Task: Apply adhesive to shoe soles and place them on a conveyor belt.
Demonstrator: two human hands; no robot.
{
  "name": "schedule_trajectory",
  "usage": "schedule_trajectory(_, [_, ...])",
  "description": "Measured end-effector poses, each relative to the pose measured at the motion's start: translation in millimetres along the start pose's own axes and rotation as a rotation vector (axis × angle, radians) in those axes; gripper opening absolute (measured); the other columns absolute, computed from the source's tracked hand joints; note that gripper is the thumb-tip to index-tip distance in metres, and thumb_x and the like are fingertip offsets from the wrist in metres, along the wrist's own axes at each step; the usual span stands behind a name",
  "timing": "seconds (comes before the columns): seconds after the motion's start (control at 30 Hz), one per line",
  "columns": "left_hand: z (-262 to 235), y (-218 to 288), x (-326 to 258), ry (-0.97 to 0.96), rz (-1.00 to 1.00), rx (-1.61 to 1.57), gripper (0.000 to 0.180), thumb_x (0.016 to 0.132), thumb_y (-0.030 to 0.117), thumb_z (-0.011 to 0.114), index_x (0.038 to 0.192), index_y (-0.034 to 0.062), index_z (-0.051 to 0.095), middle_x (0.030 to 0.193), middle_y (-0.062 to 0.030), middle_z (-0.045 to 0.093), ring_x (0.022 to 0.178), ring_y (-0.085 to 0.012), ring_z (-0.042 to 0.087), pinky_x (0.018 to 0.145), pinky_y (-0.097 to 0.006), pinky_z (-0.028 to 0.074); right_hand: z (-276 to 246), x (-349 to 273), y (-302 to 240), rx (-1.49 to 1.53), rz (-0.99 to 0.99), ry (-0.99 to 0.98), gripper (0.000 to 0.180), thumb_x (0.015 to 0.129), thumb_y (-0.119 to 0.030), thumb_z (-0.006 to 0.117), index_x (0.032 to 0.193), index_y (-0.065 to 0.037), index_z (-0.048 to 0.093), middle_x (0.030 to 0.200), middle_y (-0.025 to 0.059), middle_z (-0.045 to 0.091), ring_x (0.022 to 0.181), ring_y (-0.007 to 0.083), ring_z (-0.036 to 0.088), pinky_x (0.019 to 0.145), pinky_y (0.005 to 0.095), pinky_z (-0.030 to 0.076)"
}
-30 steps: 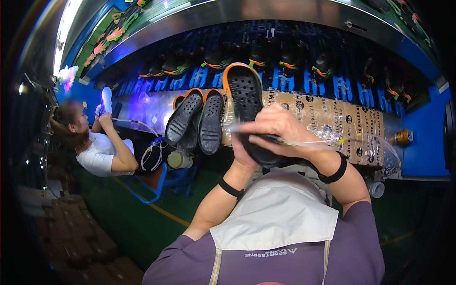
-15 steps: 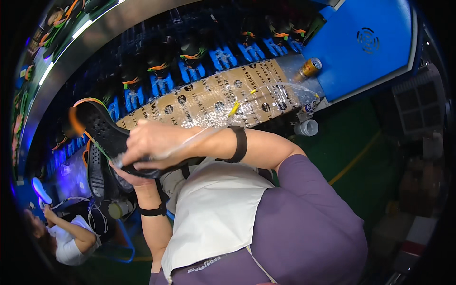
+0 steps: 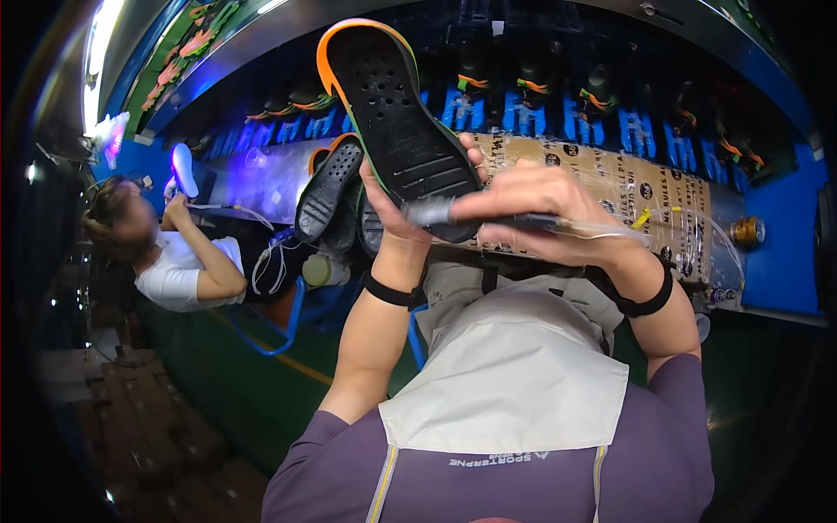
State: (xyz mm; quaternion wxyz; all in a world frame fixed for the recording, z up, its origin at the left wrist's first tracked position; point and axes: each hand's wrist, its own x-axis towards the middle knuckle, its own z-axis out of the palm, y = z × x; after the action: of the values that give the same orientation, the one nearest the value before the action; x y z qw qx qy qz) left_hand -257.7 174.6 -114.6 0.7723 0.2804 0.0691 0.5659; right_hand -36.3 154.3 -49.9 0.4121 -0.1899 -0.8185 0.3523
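Raised since the earlier frame, the black insole is gripped at its heel by the left hand. Below its heel, a pen-like tool is pinched by the right hand; its orange rim stands clear above.

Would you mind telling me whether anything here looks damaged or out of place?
Nothing stands out. The left hand holds a black shoe sole upright, the right hand holds a thin tool against it, and more soles lean alongside.
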Motion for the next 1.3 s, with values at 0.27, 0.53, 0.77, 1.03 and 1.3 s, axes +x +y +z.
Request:
schedule_trajectory(0.27, [2.9,21.6,12.2,-0.116,-0.075,-0.058,0.105,0.083,0.082,0.061,0.146,-0.0005,0.048,0.135,-0.0266,0.054,0.12,-0.0392,0.06,0.101,-0.053,0.057,-7.4,7.7,-5.0,0.038,-0.04,-0.119,0.028,0.088,-0.016,0.081,0.116,-0.013,0.079,0.079,0.0052,0.068,0.077,0.0246,0.061,0.076,0.0381,0.045])
schedule_trajectory(0.53, [21.7,40.4,22.1,-0.091,-0.138,0.326,0.11,0.084,0.085,0.05,0.141,-0.0093,0.051,0.123,-0.0322,0.064,0.108,-0.042,0.07,0.093,-0.05,0.062,-14.4,1.8,-8.4,0.092,0.097,-0.203,0.033,0.084,-0.013,0.083,0.117,-0.015,0.08,0.082,0.005,0.07,0.08,0.0249,0.064,0.081,0.0384,0.047])
schedule_trajectory(0.77, [31.7,52.5,27.9,-0.067,-0.177,0.449,0.06,0.107,0.04,0.039,0.134,-0.0075,0.062,0.117,-0.0196,0.075,0.099,-0.0257,0.077,0.088,-0.037,0.064,-21.1,2.0,-12.9,-0.043,-0.021,-0.331,0.035,0.083,-0.01,0.083,0.118,-0.009,0.078,0.085,0.0092,0.07,0.078,0.0262,0.063,0.08,0.0405,0.048])
schedule_trajectory(1.03, [23.6,58.2,43.1,0.044,-0.365,0.445,0.041,0.105,0.031,0.055,0.13,0.0001,0.067,0.111,-0.0108,0.076,0.092,-0.016,0.075,0.082,-0.029,0.062,-22.9,1.6,-11.0,-0.126,-0.039,-0.368,0.034,0.083,-0.01,0.082,0.117,-0.011,0.077,0.083,0.0051,0.067,0.081,0.0257,0.063,0.08,0.0396,0.047])
schedule_trajectory(1.3, [26.8,63.1,46.3,0.107,-0.525,0.531,0.04,0.106,0.033,0.056,0.127,0.0004,0.068,0.109,-0.0098,0.076,0.09,-0.0138,0.075,0.079,-0.028,0.062,-24.0,2.8,-11.3,-0.297,-0.085,-0.305,0.038,0.079,-0.011,0.084,0.116,-0.014,0.078,0.081,0.0035,0.062,0.08,0.0241,0.058,0.077,0.0384,0.044])
